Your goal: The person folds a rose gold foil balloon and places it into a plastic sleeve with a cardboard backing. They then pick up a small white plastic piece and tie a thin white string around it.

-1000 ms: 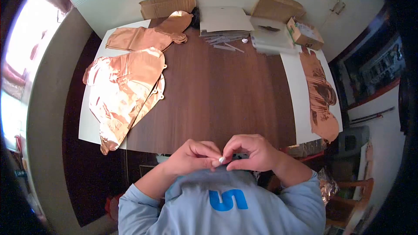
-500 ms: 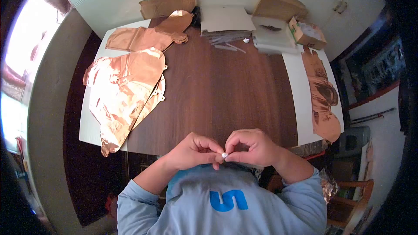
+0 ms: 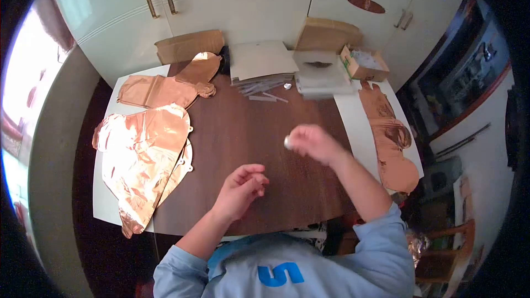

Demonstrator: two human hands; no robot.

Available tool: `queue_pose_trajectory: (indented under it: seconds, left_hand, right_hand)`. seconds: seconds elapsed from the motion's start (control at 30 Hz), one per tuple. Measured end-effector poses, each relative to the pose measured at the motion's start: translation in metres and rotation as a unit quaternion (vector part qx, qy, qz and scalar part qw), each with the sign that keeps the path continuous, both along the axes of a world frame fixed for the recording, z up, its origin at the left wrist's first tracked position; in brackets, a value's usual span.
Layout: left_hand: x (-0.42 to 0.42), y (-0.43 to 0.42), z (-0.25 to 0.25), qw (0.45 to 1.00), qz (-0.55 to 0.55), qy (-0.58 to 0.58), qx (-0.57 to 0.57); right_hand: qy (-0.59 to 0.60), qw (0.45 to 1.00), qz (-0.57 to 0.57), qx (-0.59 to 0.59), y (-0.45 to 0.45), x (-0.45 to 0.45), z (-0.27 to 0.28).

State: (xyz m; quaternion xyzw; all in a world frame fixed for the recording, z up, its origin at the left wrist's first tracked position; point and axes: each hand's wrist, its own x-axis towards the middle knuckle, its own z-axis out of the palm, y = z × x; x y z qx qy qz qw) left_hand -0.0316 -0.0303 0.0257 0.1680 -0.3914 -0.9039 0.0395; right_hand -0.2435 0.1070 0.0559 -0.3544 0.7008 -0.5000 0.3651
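Over the middle of the brown table (image 3: 265, 132), my right hand (image 3: 313, 143) pinches a small white lump (image 3: 287, 142) between thumb and fingertips; motion blurs the hand a little. My left hand (image 3: 240, 192) hovers nearer the front edge, its fingers loosely bent and apart, with nothing visible in them. A similar small white lump (image 3: 287, 86) lies farther back, beside several thin clear strips (image 3: 264, 88). To the left are shiny copper-coloured foil balloons (image 3: 146, 149), lying flat and overlapping. What the white lump is made of cannot be made out.
At the back stand a stack of pale card sheets (image 3: 262, 60), a pile of clear plastic packets (image 3: 320, 77) and an open box (image 3: 364, 67). Another flat copper foil piece (image 3: 389, 138) lies along the right side. White cabinets (image 3: 237, 11) rise behind the table.
My hands have parted from near my chest. The right has moved forward over the table with the white lump; the left has let go and loosened. The view has tilted up.
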Motion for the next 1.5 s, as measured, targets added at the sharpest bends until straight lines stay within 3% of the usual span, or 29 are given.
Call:
queue_pose_trajectory:
  seconds: [0.03, 0.07, 0.1, 0.13, 0.23, 0.37, 0.47, 0.7, 0.8, 0.87, 0.93, 1.0, 1.07, 1.13, 1.17, 1.27, 1.37, 1.5]
  left_hand:
    - [0.004, -0.002, -0.002, 1.0, -0.001, -0.005, -0.007]
    - [0.008, -0.003, -0.004, 1.0, -0.002, -0.011, -0.014]
    - [0.012, -0.002, -0.006, 0.999, -0.009, -0.013, -0.051]
    - [0.016, 0.0, -0.007, 0.996, -0.014, -0.013, -0.088]
    - [0.029, 0.001, -0.005, 0.988, -0.023, -0.027, -0.147]
    - [0.045, 0.001, 0.003, 0.986, -0.004, -0.046, -0.16]
    - [0.058, 0.002, 0.007, 0.984, 0.006, -0.027, -0.177]
    - [0.092, 0.011, 0.024, 0.983, -0.039, -0.062, -0.17]
    - [0.111, 0.012, 0.029, 0.98, -0.048, -0.062, -0.183]
    - [0.133, 0.012, 0.024, 0.985, -0.052, -0.047, -0.159]
    - [0.157, 0.009, 0.017, 0.979, -0.095, -0.066, -0.168]
    - [0.175, 0.008, -0.001, 0.967, -0.135, -0.072, -0.202]
    - [0.193, 0.008, -0.037, 0.935, -0.146, -0.14, -0.293]
    - [0.196, 0.01, -0.064, 0.896, -0.129, -0.233, -0.356]
    - [0.192, 0.01, -0.071, 0.865, -0.127, -0.27, -0.404]
    - [0.187, 0.013, -0.123, 0.775, -0.116, -0.228, -0.578]
    - [0.17, 0.009, -0.15, 0.78, -0.238, -0.21, -0.539]
    - [0.159, 0.014, -0.207, 0.769, -0.267, -0.131, -0.566]
  right_hand:
    - [0.032, 0.998, -0.051, 0.008, -0.008, -0.027, -0.006]
    - [0.136, 0.984, -0.088, 0.069, -0.017, -0.049, 0.0]
    - [0.127, 0.984, -0.114, 0.041, -0.027, -0.083, -0.025]
    - [0.128, 0.978, -0.132, 0.101, -0.035, -0.083, 0.003]
    - [0.222, 0.956, -0.106, 0.16, -0.065, -0.152, -0.05]
    - [0.398, 0.849, -0.104, 0.332, -0.097, -0.148, -0.033]
    - [0.404, 0.827, -0.168, 0.354, -0.105, -0.134, -0.02]
    - [0.409, 0.84, -0.157, 0.319, -0.099, -0.15, -0.034]
    - [0.359, 0.891, -0.153, 0.232, -0.069, -0.154, -0.037]
    - [0.396, 0.884, -0.214, 0.124, -0.031, -0.128, -0.037]
    - [0.396, 0.893, -0.198, 0.08, 0.01, -0.046, 0.003]
    - [0.309, 0.944, -0.103, 0.053, 0.054, 0.035, 0.025]
    - [0.161, 0.973, 0.137, 0.095, 0.096, 0.096, 0.031]
    - [0.084, 0.942, 0.32, 0.065, 0.109, 0.14, 0.006]
    - [0.097, 0.948, 0.292, 0.087, 0.111, 0.158, -0.019]
    - [0.089, 0.972, 0.148, 0.16, 0.107, 0.189, -0.124]
    - [0.073, 0.963, 0.163, 0.202, 0.085, 0.192, -0.206]
    - [0.036, 0.945, 0.255, 0.203, 0.065, 0.206, -0.261]
